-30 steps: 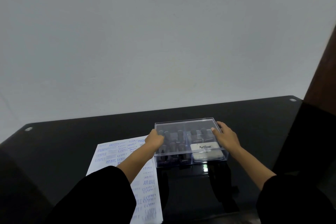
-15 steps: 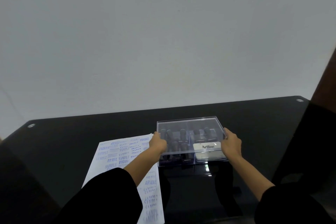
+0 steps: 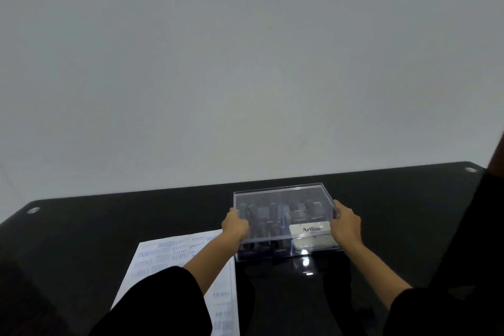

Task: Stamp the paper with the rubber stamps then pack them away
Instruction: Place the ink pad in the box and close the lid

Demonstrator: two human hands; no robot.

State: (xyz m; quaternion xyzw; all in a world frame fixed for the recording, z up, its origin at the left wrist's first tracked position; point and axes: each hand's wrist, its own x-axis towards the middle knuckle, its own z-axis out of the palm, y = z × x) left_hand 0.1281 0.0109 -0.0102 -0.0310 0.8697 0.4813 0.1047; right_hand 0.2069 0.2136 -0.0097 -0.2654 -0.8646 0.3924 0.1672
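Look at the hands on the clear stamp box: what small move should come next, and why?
Probably press the lid down evenly until it seats. The left hand and right hand grip opposite sides of the clear box, the stamps and ink pad already lie inside, and the paper is covered in prints, so only closing seems left.
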